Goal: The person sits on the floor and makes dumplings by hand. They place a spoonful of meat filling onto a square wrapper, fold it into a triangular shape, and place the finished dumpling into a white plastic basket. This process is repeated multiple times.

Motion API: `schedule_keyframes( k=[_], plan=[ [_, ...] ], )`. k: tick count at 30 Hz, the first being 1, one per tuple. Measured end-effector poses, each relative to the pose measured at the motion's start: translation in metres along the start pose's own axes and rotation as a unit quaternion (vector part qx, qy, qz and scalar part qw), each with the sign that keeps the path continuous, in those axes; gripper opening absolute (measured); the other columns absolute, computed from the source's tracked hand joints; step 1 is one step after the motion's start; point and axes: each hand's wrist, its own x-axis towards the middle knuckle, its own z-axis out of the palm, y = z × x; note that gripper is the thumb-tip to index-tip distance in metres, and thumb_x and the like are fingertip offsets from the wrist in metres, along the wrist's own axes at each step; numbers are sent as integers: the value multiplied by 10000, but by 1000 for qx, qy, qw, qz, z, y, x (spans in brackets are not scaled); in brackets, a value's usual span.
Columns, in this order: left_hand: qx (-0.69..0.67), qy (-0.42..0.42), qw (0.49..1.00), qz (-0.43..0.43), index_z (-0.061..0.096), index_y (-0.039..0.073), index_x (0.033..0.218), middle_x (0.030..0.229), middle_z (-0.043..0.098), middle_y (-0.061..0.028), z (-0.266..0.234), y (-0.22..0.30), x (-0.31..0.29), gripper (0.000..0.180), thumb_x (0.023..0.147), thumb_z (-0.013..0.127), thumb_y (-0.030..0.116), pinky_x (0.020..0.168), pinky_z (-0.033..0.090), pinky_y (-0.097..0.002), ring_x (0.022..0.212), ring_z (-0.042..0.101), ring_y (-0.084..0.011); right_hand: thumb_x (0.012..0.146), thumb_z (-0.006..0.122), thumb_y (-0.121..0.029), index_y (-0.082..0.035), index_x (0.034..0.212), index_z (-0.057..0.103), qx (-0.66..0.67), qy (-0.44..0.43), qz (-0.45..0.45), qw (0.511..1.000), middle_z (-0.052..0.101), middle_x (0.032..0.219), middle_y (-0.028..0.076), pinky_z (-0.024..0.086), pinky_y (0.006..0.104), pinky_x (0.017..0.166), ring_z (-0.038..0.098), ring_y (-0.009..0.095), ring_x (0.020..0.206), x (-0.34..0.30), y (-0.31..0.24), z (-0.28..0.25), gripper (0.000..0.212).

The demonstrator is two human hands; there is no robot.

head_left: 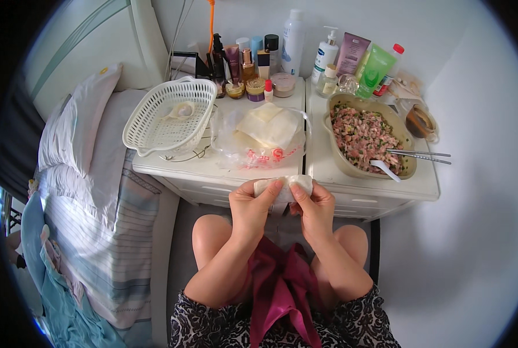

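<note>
In the head view, grasping a pale, folded dough wrapper (285, 196) at the middle of the frame, pinched at its left end by the left hand (248, 204) and at its right end by the right hand (317, 206), with both thumbs pressed on top and the other fingers curled beneath. Impossible to tell whether anything lies inside the fold. Just above, near the centre, in a clear plastic bag (259, 158) with red print, more square wrappers (269, 129), stacked. At upper left, in a white slotted basket (143, 130), a small pale folded piece (183, 110). At right of centre, in a beige tub (341, 156), pink minced filling (363, 130) flecked with green, with metal chopsticks (433, 155) and a white spoon (386, 170) set in it, handles out toward the right and lower right. Along the top, behind basket, bag and tub, bottles, tubes and jars, including a tall white bottle (294, 43) and a green tube (378, 72). At left, a bed (108, 255) with striped covers; at lower centre, between the knees, a magenta cloth (279, 290).
</note>
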Motion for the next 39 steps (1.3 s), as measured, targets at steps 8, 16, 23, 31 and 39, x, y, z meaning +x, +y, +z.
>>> schedule_keyframes(
  k=[8,16,23,31,39],
  plan=[
    [86,-14,996,18,661,-37,847,754,648,-51,-3,7,-4,138,798,681,90,598,460,-194,650,566,-71,818,664,-160,-3,847,634,-88,-49,-38,994,563,698,-12,386,179,453,482,40,528,6,-2,-8,162],
    [97,-62,993,24,657,-52,872,772,657,-72,-12,9,-1,142,804,670,72,597,464,-196,667,576,-77,819,659,-153,7,851,627,-77,-81,53,992,574,687,4,403,175,465,490,46,522,9,-11,-15,167],
    [103,-126,986,-39,660,-51,895,741,651,-65,-8,14,-4,171,834,643,108,561,460,-205,632,570,-79,820,662,-165,15,830,628,-126,-131,55,982,567,640,2,385,177,441,471,39,491,15,-14,-25,183],
    [115,-65,991,-21,666,-44,866,719,645,-46,-7,6,-7,169,842,636,120,554,453,-206,619,558,-71,795,690,-149,43,853,641,-58,-82,90,991,573,635,-3,377,175,437,479,38,502,14,-21,-15,206],
    [121,-168,966,-155,647,-29,918,742,635,-32,-21,8,-7,194,844,637,150,540,434,-191,632,564,-78,782,693,-109,22,865,654,-223,-175,65,957,589,639,16,378,177,433,489,45,510,22,-28,-31,160]
  ],
)
